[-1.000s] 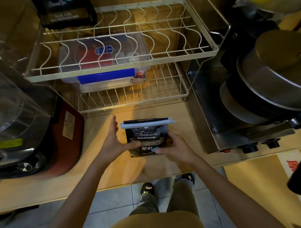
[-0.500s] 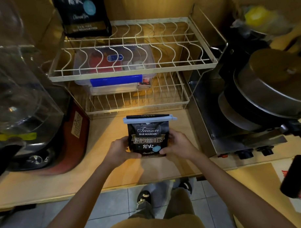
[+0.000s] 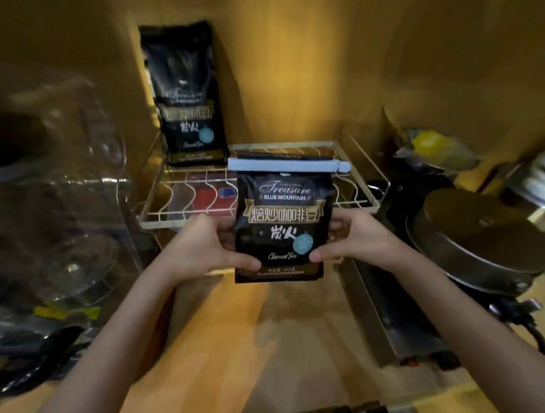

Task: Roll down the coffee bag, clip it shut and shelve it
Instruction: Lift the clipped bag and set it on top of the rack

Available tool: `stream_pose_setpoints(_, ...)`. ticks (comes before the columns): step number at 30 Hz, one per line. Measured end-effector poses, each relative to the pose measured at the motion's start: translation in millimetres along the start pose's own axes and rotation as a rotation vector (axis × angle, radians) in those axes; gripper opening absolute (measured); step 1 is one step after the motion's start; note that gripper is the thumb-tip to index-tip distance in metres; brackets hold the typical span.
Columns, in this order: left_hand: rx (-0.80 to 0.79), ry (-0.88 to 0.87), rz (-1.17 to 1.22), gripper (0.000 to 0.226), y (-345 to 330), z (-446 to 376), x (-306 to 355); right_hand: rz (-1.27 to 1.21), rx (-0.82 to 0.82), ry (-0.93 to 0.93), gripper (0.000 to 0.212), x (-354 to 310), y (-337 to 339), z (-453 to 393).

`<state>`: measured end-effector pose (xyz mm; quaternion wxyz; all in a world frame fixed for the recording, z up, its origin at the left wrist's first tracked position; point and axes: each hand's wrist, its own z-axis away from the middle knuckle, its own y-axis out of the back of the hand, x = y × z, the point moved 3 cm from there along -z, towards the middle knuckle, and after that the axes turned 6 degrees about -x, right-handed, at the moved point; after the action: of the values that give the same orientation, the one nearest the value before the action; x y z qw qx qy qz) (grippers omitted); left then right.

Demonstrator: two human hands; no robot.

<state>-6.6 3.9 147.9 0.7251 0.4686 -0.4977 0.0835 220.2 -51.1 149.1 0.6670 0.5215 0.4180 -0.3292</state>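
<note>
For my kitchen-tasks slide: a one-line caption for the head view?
Both hands, left and right, lift the clipped coffee bag toward the wire rack beside a second bag.

Two bare arms come in from the bottom of the picture. No sleeves cover them as far as the edge, so any sleeve must be short or pushed up. The left hand (image 3: 202,247) and the right hand (image 3: 361,237) wear no gloves. No rings or watch seem to show, though the picture is a bit blurry.
</note>
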Motion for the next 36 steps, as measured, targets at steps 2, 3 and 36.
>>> stream_pose_setpoints(2, 0.043, -0.031, -0.004, 0.040, 22, -6, 16, -0.057, 0.020, 0.043, 0.048, -19, 15, -6)
stream_pose_setpoints(3, 0.069, -0.051, -0.001, 0.040, 32, -10, 24, -0.078, 0.039, 0.064, 0.049, -28, 21, -10)
stream_pose_setpoints(36, 0.776, -0.147, -0.388, 0.080, 37, -163, -7, -0.370, 0.365, 0.003, 0.060, 5, 52, -190)
